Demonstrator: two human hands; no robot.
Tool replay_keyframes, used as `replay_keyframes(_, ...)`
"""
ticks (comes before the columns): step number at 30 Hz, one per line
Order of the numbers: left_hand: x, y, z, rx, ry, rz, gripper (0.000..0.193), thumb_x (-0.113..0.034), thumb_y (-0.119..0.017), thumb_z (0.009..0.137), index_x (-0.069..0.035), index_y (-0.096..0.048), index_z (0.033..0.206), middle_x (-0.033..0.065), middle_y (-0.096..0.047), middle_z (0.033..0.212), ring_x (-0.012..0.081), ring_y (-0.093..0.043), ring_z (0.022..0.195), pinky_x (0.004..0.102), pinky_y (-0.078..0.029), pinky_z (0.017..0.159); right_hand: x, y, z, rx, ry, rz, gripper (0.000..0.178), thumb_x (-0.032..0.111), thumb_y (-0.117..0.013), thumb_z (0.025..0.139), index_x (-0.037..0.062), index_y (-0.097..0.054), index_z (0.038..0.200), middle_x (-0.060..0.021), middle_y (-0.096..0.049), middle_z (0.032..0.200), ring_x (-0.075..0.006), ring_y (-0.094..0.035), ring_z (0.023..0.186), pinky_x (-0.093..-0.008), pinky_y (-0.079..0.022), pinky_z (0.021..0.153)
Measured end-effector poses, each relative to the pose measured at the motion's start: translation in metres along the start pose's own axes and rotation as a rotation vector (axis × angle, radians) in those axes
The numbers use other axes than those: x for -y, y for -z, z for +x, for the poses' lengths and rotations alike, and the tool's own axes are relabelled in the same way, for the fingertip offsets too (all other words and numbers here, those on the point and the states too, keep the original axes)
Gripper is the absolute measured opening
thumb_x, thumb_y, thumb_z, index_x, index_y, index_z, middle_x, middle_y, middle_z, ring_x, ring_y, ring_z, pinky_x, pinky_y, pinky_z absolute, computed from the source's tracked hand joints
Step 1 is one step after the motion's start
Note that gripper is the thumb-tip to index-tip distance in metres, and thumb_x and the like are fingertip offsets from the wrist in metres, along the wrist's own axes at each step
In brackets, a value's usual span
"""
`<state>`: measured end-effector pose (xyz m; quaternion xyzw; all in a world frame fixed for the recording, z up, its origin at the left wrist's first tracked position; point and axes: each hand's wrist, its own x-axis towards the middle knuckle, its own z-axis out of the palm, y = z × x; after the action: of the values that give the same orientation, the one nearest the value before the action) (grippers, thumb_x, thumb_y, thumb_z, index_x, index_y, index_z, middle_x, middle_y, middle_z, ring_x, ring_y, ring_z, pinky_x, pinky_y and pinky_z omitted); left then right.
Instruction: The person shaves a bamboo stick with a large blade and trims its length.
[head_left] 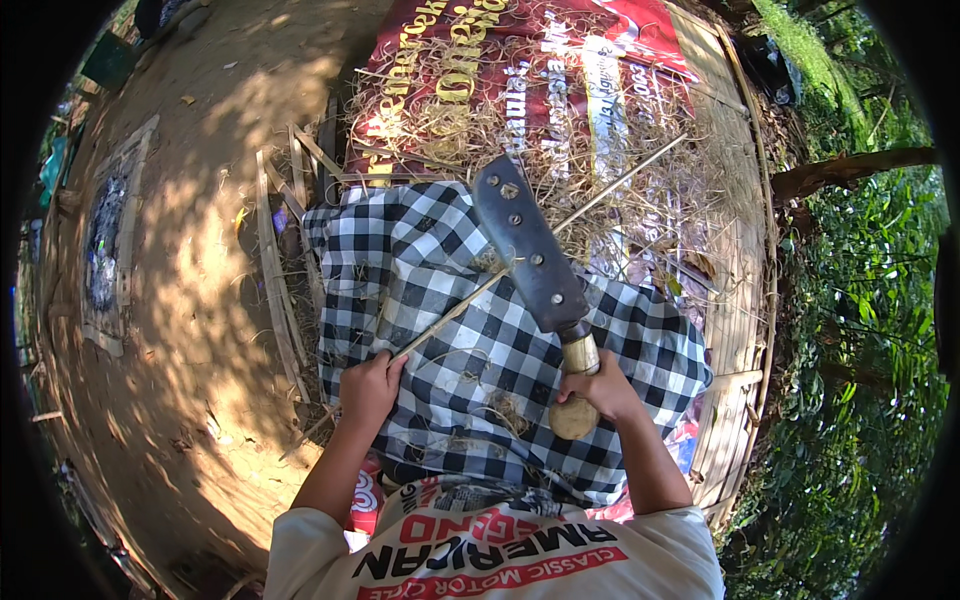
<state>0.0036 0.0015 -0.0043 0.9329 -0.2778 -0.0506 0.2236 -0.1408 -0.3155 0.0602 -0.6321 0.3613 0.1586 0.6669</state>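
My left hand (pixel 369 390) is closed round the lower end of a thin bamboo stick (pixel 455 312), which slants up to the right across my lap. In my right hand (pixel 606 388) is the wooden handle of a broad knife (pixel 533 245); its wide, dark blade has a row of round shiny spots and points up and slightly left. The blade crosses over the middle of the stick and hides that part. Whether blade and stick touch, I cannot tell. Under both lies a black-and-white checked cloth (pixel 420 240) spread over my legs, with a few shavings on it.
Curly shavings cover a red printed banner (pixel 620 20) ahead of me. It lies on a bamboo platform (pixel 735 330) whose edge runs down the right, beside green plants (pixel 870 290). Split bamboo strips (pixel 277 270) stand left of the cloth, next to bare earth (pixel 200 390).
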Motion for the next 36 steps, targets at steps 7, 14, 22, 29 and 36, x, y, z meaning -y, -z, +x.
replay_keyframes(7,0.005,0.001,-0.006,0.015,0.027,-0.009,0.032,-0.029,-0.06,0.093,-0.005,-0.056,0.072,0.0161,-0.057,0.055,0.0357,-0.059,0.05,0.043,-0.045,0.045,0.01,0.0,-0.006,0.095,0.031,0.007,0.015,-0.001,-0.068,0.066,-0.0054,-0.06,0.079,-0.0107,-0.065,0.067,-0.0188,-0.065,0.06,-0.0307,-0.053,0.061)
replay_keyframes(14,0.001,0.001,-0.003,0.014,-0.006,-0.017,0.031,-0.029,-0.059,0.093,-0.005,-0.057,0.074,0.0169,-0.058,0.056,0.0362,-0.059,0.051,0.0439,-0.045,0.046,-0.023,-0.008,-0.011,-0.023,-0.018,-0.037,0.018,-0.001,-0.068,0.067,-0.0047,-0.058,0.081,-0.0111,-0.065,0.068,-0.0192,-0.065,0.062,-0.0322,-0.053,0.062)
replay_keyframes(22,-0.001,0.003,-0.007,0.022,0.059,-0.027,0.031,-0.03,-0.059,0.093,-0.005,-0.058,0.074,0.0173,-0.058,0.056,0.0371,-0.059,0.051,0.0444,-0.045,0.047,-0.001,-0.005,-0.008,0.035,0.016,0.131,0.013,-0.001,-0.068,0.064,-0.0027,-0.061,0.074,-0.0088,-0.065,0.066,-0.0177,-0.064,0.058,-0.0298,-0.052,0.059)
replay_keyframes(29,0.002,0.003,-0.007,0.071,0.045,-0.008,0.032,-0.03,-0.059,0.093,-0.005,-0.057,0.074,0.0177,-0.057,0.055,0.0374,-0.059,0.051,0.0446,-0.045,0.046,-0.018,-0.033,-0.029,0.195,0.019,-0.255,0.014,0.006,-0.068,0.07,-0.0053,-0.064,0.076,-0.0088,-0.066,0.065,-0.016,-0.064,0.06,-0.0301,-0.051,0.061)
replay_keyframes(36,-0.003,0.004,-0.007,0.03,0.063,-0.032,0.033,-0.032,-0.058,0.094,-0.005,-0.057,0.074,0.018,-0.057,0.054,0.0376,-0.059,0.051,0.0447,-0.045,0.046,-0.023,-0.029,-0.022,0.032,-0.013,0.082,0.012,0.003,-0.067,0.069,-0.0042,-0.063,0.078,-0.0082,-0.066,0.067,-0.0141,-0.063,0.06,-0.0291,-0.05,0.058)
